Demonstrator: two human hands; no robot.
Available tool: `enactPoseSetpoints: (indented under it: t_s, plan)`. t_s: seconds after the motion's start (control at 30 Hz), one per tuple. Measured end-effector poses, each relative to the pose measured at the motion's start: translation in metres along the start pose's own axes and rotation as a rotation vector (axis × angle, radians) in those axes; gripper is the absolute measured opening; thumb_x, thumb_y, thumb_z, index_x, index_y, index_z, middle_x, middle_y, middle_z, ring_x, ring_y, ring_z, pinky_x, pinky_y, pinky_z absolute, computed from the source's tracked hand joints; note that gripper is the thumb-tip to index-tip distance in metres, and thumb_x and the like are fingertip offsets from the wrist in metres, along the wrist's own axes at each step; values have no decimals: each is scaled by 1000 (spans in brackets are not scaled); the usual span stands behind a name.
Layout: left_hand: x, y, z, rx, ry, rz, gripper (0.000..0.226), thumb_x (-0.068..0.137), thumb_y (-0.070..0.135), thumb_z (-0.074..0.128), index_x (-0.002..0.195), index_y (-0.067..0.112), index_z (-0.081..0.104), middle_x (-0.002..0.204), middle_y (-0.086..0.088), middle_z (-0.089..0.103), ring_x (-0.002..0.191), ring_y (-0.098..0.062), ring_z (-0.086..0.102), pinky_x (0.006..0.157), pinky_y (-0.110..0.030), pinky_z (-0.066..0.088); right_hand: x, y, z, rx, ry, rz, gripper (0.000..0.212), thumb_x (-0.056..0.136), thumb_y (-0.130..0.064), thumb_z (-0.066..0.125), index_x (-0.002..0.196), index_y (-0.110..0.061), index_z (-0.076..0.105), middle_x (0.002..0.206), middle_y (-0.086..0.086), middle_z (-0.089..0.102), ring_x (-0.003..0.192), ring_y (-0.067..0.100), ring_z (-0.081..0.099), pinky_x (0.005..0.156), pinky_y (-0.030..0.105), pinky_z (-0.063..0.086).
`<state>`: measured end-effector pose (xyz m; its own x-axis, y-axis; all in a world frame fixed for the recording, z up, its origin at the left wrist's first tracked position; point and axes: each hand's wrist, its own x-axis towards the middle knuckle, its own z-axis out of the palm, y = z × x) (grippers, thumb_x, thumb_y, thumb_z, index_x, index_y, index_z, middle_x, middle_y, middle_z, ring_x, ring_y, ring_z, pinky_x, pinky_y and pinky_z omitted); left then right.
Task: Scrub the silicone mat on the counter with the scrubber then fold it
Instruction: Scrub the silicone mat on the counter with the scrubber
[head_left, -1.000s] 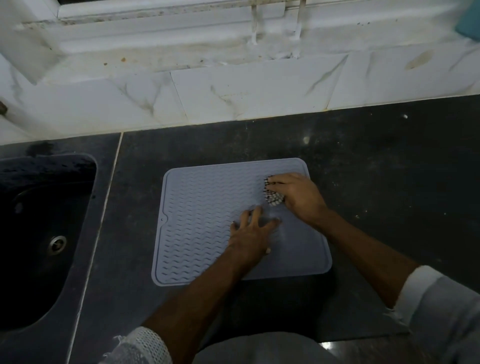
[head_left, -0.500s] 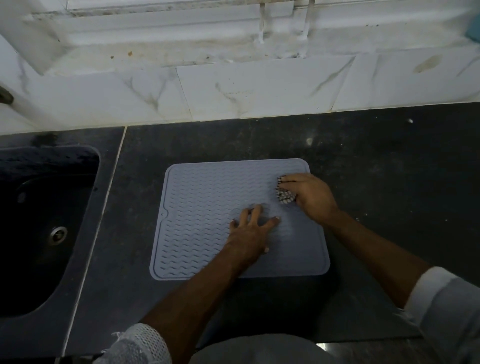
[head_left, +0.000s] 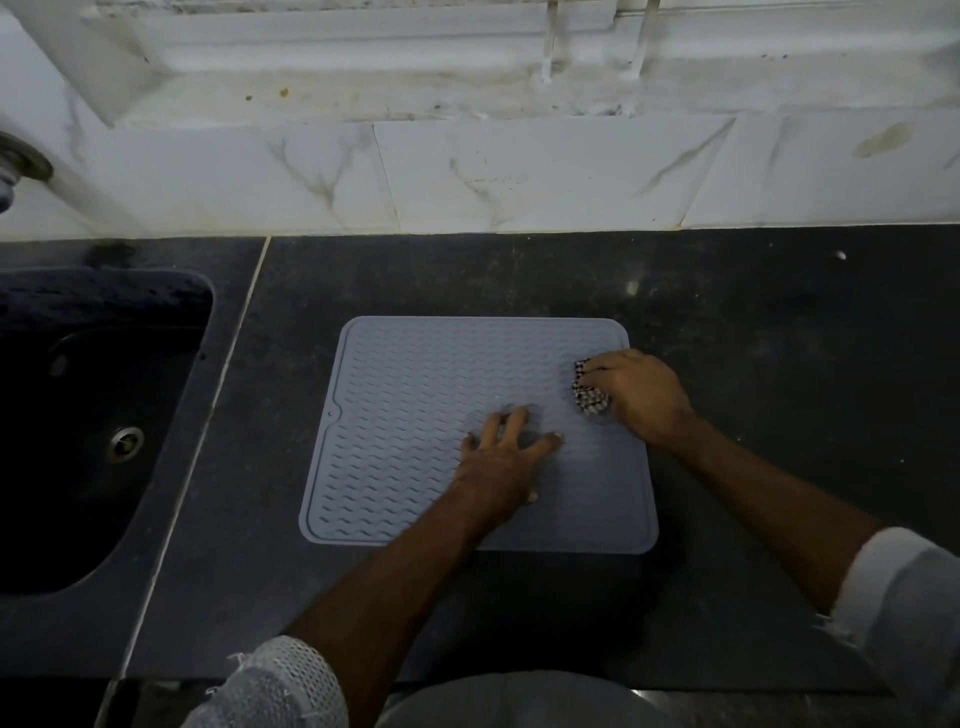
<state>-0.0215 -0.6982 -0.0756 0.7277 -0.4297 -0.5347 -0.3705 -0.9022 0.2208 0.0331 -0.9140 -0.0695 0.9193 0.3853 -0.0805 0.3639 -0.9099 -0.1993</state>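
Observation:
A grey silicone mat with wavy ridges lies flat on the dark counter. My left hand presses flat on the mat's middle, fingers spread. My right hand sits at the mat's right edge, closed around a black-and-white mesh scrubber that touches the mat. Only the scrubber's left side shows past my fingers.
A dark sink with a metal drain is set into the counter at the left. White marble tiles and a stained ledge run along the back. A tap base shows at the far left edge.
My right hand has slid the scrubber rightward across the mat toward its right edge. My left hand has stayed pressed on the mat.

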Motion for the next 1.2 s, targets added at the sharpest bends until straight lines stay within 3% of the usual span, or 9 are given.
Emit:
enactPoseSetpoints:
  t_s: [0.1, 0.23, 0.47, 0.7, 0.83, 0.93, 1.07, 1.2]
  plan:
    - [-1, 1, -3, 4, -13, -5, 84, 87, 32, 66, 149, 44, 9, 158, -5, -16, 144, -36, -13, 114, -62, 7, 16, -27, 2, 66, 88, -13, 38, 87, -17, 58, 125, -17, 58, 133, 5, 55, 123, 25, 46, 106, 41, 35]
    - [-1, 4, -6, 52, -49, -19, 86, 88, 35, 63, 149, 43, 3, 158, -9, -16, 144, -37, -13, 114, -62, 8, 30, -66, 18, 41, 21, -51, 49, 83, -17, 65, 130, -17, 52, 139, 3, 48, 127, 24, 39, 108, 39, 30]
    - [-1, 1, -2, -5, -20, -4, 83, 88, 33, 64, 149, 45, 9, 158, -3, -18, 144, -34, -13, 114, -61, 7, -13, -5, 16, -53, 58, 43, 47, 83, -20, 66, 128, -22, 54, 137, 1, 51, 124, 26, 43, 97, 40, 36]
    - [-4, -2, 2, 29, 1, 32, 82, 90, 36, 60, 150, 42, 4, 158, -4, -17, 144, -34, -14, 114, -61, 7, -10, -11, 14, -16, 25, 113, 49, 80, -29, 69, 126, -21, 56, 136, 2, 52, 123, 25, 44, 97, 40, 36]
    - [-12, -9, 11, 23, 114, 67, 78, 92, 42, 56, 151, 36, 5, 160, -5, -11, 146, -30, -10, 116, -55, 5, -11, -16, 11, -4, 6, 135, 47, 85, -35, 64, 130, -23, 53, 140, -1, 48, 126, 23, 41, 100, 39, 36]
    - [-20, -25, 11, 1, 192, 38, 77, 90, 48, 55, 151, 34, 10, 160, -5, -4, 146, -28, -3, 116, -49, 7, -11, -20, 8, 67, -3, 175, 45, 84, -29, 66, 127, -21, 56, 137, 1, 51, 124, 23, 44, 102, 38, 37]
    - [-30, -61, 1, -15, 205, -31, 78, 88, 54, 55, 151, 34, 11, 160, -5, -2, 146, -29, -1, 115, -50, 9, -1, -39, 3, 271, 204, 201, 38, 82, -7, 63, 121, -6, 60, 129, 13, 58, 120, 30, 51, 107, 40, 35]
    - [-38, -86, 0, -26, 155, -33, 85, 84, 60, 55, 150, 38, 7, 160, -1, -8, 146, -29, -6, 115, -54, 8, 29, -82, 3, 190, 235, 74, 37, 83, -4, 60, 120, -9, 60, 127, 10, 59, 120, 29, 50, 106, 45, 35]
